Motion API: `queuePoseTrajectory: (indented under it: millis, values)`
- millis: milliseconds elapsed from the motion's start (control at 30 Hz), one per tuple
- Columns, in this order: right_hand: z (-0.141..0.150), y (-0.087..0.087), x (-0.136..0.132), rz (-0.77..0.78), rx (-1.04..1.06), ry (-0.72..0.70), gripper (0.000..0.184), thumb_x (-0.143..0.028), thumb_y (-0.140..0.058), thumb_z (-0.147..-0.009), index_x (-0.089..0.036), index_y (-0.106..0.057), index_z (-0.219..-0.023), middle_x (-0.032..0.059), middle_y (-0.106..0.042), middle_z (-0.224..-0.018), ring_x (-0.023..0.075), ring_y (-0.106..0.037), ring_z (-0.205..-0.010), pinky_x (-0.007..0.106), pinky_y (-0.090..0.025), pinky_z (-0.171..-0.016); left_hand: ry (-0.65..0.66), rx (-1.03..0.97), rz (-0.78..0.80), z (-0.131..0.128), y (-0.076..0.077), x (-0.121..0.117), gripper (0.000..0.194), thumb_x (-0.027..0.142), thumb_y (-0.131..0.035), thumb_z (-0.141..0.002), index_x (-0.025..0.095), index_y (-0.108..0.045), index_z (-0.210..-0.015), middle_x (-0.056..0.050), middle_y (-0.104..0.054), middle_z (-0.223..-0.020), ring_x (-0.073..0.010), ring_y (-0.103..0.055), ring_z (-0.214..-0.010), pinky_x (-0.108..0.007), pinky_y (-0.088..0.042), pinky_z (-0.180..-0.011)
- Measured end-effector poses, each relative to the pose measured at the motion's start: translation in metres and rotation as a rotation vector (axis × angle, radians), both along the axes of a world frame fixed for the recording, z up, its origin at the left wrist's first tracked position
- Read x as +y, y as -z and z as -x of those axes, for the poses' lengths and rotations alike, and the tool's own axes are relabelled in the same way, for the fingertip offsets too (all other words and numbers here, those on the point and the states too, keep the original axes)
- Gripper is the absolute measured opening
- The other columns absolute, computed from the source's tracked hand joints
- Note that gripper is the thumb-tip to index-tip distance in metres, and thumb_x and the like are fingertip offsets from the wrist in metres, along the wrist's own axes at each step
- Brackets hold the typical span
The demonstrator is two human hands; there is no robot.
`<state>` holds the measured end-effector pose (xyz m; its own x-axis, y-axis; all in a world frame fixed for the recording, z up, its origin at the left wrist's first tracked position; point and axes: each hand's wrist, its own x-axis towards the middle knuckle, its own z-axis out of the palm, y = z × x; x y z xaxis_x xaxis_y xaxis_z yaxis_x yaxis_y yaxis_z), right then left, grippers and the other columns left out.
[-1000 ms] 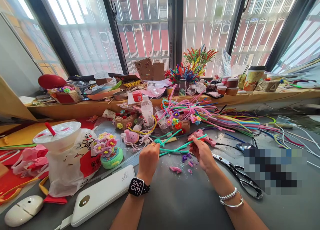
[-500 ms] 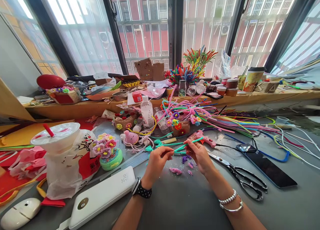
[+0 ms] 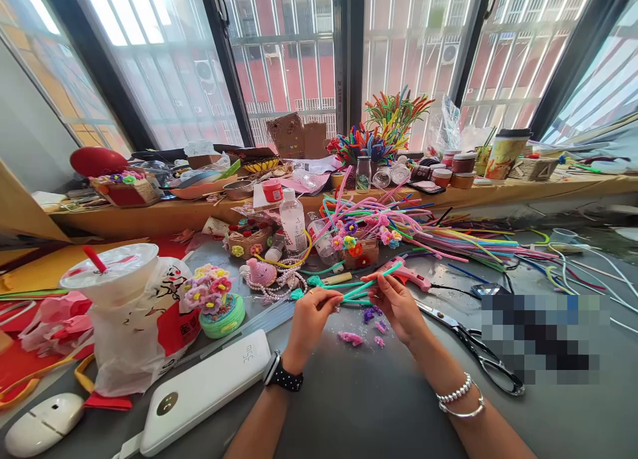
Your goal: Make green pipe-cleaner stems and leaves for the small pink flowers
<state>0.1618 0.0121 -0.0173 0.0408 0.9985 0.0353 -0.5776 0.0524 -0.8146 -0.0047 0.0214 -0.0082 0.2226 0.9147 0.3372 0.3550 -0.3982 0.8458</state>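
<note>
A teal-green pipe cleaner (image 3: 359, 289) slants up to the right between my two hands. My right hand (image 3: 400, 307) pinches it between thumb and fingertips, and its far end sticks out above the fingers. With thumb and forefinger pressed together, my left hand (image 3: 313, 319) grips near its lower left end; the exact contact is partly hidden. Behind the hands lie more teal strands and a small curled teal piece (image 3: 298, 293). Below them on the grey table are a pink fuzzy scrap (image 3: 350, 339) and purple fuzzy scraps (image 3: 369, 313).
Large scissors (image 3: 468, 339) lie right of my right hand, with a pink glue gun (image 3: 411, 277) behind. A white power bank (image 3: 209, 392) and a flower ornament on a green base (image 3: 222, 318) are at left. Bundled pipe cleaners (image 3: 463, 246) spread at the back right.
Both hands keep their pinch; the pipe cleaner between them has shifted slightly left and up. The right fingers have changed position a little. Other things look the same, apart from a pixelated patch over the phone.
</note>
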Motion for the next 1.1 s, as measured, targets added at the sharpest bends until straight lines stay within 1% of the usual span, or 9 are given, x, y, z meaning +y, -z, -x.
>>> queuePoseTrajectory:
  millis: [133,333,467,600,733,833,967,1100]
  values:
    - [0.001,0.002,0.0002,-0.025,-0.019,-0.024,0.02,-0.035,-0.063,-0.065,-0.018,-0.062,-0.075,-0.0016,-0.062,-0.067,0.0047,-0.052,-0.052,0.015,-0.043,-0.052,-0.006,-0.022,0.012,0.0002,0.0008,0.0009,0.019,0.029,-0.052,-0.072,0.015,-0.064,-0.074,-0.003,-0.057,-0.067,-0.0127,-0.053,-0.059,-0.024,-0.044,-0.058]
    - [0.0016,0.0049,0.0023,-0.014,-0.099,0.042,0.02,-0.033,-0.065,-0.064,-0.016,-0.057,-0.072,-0.0029,-0.062,-0.059,0.0059,-0.054,-0.051,0.017,-0.045,-0.054,0.025,-0.228,0.196,0.0014,0.0012,0.002,0.019,0.028,-0.059,-0.067,0.014,-0.061,-0.079,-0.002,-0.061,-0.068,-0.0128,-0.056,-0.061,-0.024,-0.046,-0.06]
    - [0.0024,0.0038,0.0015,-0.02,-0.151,0.069,0.022,-0.034,-0.064,-0.064,-0.016,-0.055,-0.073,-0.002,-0.063,-0.06,0.0069,-0.055,-0.05,0.019,-0.046,-0.054,0.018,-0.306,0.253,0.0021,-0.0018,0.0013,0.019,0.029,-0.06,-0.065,0.014,-0.061,-0.076,-0.002,-0.061,-0.066,-0.0123,-0.056,-0.06,-0.023,-0.046,-0.06]
    - [0.0026,0.0035,0.0003,-0.041,-0.198,0.073,0.021,-0.035,-0.063,-0.065,-0.016,-0.055,-0.072,-0.0005,-0.064,-0.064,0.0092,-0.058,-0.053,0.022,-0.047,-0.057,-0.01,-0.282,0.262,0.0017,-0.0028,0.0019,0.018,0.03,-0.059,-0.065,0.014,-0.061,-0.073,-0.001,-0.06,-0.063,-0.0123,-0.057,-0.058,-0.023,-0.047,-0.059]
    - [0.0023,0.0045,0.0001,-0.062,-0.2,0.067,0.02,-0.033,-0.063,-0.066,-0.018,-0.057,-0.078,0.0003,-0.065,-0.072,0.0122,-0.06,-0.064,0.025,-0.048,-0.066,-0.047,-0.211,0.241,-0.0001,-0.0015,0.0018,0.019,0.031,-0.058,-0.066,0.014,-0.061,-0.071,-0.002,-0.061,-0.064,-0.0133,-0.058,-0.058,-0.024,-0.047,-0.058]
    - [0.0024,0.005,0.0007,-0.072,-0.187,0.059,0.021,-0.032,-0.063,-0.065,-0.018,-0.058,-0.08,0.0009,-0.066,-0.076,0.0133,-0.061,-0.067,0.027,-0.048,-0.069,-0.043,-0.181,0.25,-0.001,-0.0014,0.0004,0.019,0.032,-0.056,-0.067,0.014,-0.061,-0.072,-0.002,-0.061,-0.062,-0.0136,-0.058,-0.057,-0.024,-0.048,-0.057]
    - [0.0023,0.0045,0.0019,-0.071,-0.185,0.066,0.022,-0.034,-0.062,-0.067,-0.018,-0.056,-0.081,0.001,-0.065,-0.074,0.0123,-0.06,-0.064,0.026,-0.048,-0.066,-0.034,-0.162,0.266,-0.0013,-0.0027,-0.0011,0.019,0.032,-0.056,-0.067,0.014,-0.061,-0.071,-0.002,-0.061,-0.058,-0.0137,-0.058,-0.055,-0.024,-0.047,-0.056]
    - [0.0021,0.0043,0.0017,-0.056,-0.211,0.117,0.024,-0.035,-0.061,-0.066,-0.017,-0.053,-0.081,0.0,-0.064,-0.066,0.0109,-0.058,-0.056,0.024,-0.047,-0.058,-0.017,-0.21,0.294,-0.0014,-0.0031,-0.0006,0.021,0.033,-0.057,-0.065,0.013,-0.06,-0.072,-0.002,-0.062,-0.059,-0.0144,-0.059,-0.057,-0.025,-0.048,-0.058]
